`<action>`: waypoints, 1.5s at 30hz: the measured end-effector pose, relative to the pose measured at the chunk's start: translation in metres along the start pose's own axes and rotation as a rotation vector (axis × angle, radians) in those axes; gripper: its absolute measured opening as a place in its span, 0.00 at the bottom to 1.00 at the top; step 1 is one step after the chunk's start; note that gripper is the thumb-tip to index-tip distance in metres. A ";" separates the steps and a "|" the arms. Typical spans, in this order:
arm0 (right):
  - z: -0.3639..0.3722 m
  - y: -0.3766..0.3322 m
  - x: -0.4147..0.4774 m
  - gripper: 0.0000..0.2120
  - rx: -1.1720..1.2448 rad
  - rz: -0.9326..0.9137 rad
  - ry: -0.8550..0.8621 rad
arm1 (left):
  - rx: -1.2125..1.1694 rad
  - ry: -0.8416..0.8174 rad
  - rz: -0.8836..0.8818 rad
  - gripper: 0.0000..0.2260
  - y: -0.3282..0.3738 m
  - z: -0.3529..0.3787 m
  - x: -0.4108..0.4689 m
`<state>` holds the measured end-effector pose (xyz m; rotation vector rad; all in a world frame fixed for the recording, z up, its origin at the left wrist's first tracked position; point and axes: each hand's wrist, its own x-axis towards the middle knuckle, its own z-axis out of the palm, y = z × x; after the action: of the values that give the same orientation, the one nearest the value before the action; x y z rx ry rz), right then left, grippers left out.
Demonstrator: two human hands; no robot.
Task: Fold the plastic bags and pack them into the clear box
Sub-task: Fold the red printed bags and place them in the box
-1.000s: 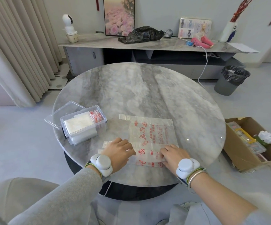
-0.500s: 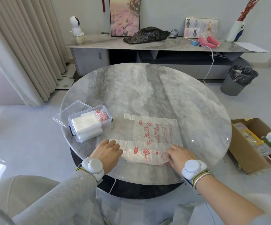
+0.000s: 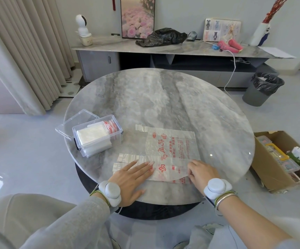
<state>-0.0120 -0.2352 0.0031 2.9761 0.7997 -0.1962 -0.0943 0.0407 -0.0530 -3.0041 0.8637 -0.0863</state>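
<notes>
A clear plastic bag (image 3: 170, 150) with red print lies flat on the round marble table (image 3: 163, 97), its near edge folded over toward the far side. My left hand (image 3: 129, 177) lies flat with straight fingers on the folded strip's left part. My right hand (image 3: 202, 174) has curled fingers pinching the folded edge at the right. The clear box (image 3: 99, 137) stands to the left of the bag, holding several folded bags, white ones in front and red-printed ones behind.
The box's clear lid (image 3: 77, 124) lies against its far left side. A cardboard carton (image 3: 275, 164) sits on the floor at the right, and a grey bin (image 3: 262, 88) beyond it. A low console (image 3: 181, 51) with a black bag stands behind the table.
My left hand has gone from curled at the bag's left edge to flat on the folded strip. The near edge now lies folded flatter. My right hand stays at the right end.
</notes>
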 end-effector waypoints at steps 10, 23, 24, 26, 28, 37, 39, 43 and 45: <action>-0.009 -0.026 -0.013 0.18 -0.122 -0.045 -0.025 | -0.056 -0.070 0.010 0.30 -0.008 0.013 0.000; 0.073 -0.070 -0.009 0.35 0.147 0.024 -0.032 | -0.125 -0.078 0.045 0.35 -0.008 0.012 -0.004; 0.074 -0.065 -0.010 0.36 0.149 0.053 -0.028 | -0.121 -0.073 0.050 0.35 -0.009 0.012 -0.004; 0.076 -0.053 -0.012 0.38 0.167 0.136 -0.026 | -0.107 -0.050 0.057 0.35 -0.010 0.013 -0.005; 0.075 -0.042 -0.014 0.43 0.172 0.186 -0.010 | -0.085 -0.035 0.062 0.35 -0.010 0.015 -0.007; 0.062 -0.014 -0.017 0.44 0.290 0.355 -0.072 | -0.028 -0.064 0.050 0.34 -0.015 0.016 -0.008; 0.055 -0.012 -0.012 0.35 0.382 0.354 -0.025 | -0.013 -0.054 0.051 0.35 -0.016 0.014 -0.008; 0.035 0.001 0.000 0.23 0.484 0.416 0.180 | -0.010 -0.029 0.045 0.34 -0.014 0.012 -0.007; 0.025 0.008 0.008 0.22 0.372 0.432 0.085 | -0.029 -0.026 0.036 0.33 -0.013 0.011 -0.006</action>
<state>-0.0034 -0.2406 -0.0229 3.4302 0.1121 -0.2172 -0.0913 0.0550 -0.0636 -3.0080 0.9246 -0.0340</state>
